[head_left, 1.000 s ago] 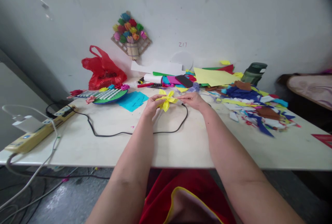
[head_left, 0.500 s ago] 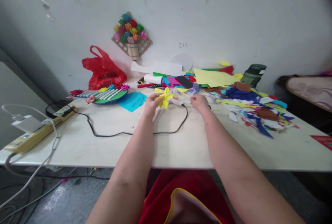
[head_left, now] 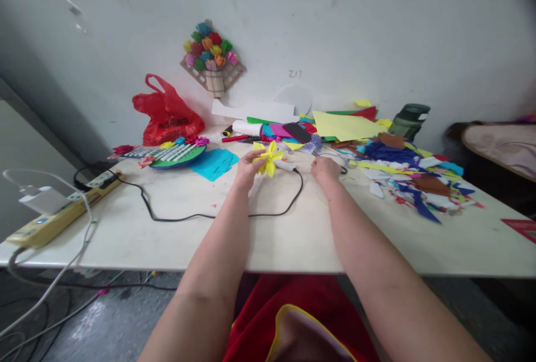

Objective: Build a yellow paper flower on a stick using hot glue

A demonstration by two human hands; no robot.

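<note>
Yellow paper flower (head_left: 268, 158) pinched in left hand (head_left: 247, 167) grip, fingertips

A small handwritten mark (head_left: 295, 74) on the white wall (head_left: 377, 32), well beyond and above the right hand (head_left: 324, 168), reads "217", the first figure perhaps a Z. Dark print on the red bag (head_left: 167, 112), far left of the left hand (head_left: 247, 167), is unreadable.

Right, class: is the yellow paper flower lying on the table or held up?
Held up: the left hand grips the yellow paper flower, petals spread, above the table; the right hand is apart from it.
</note>
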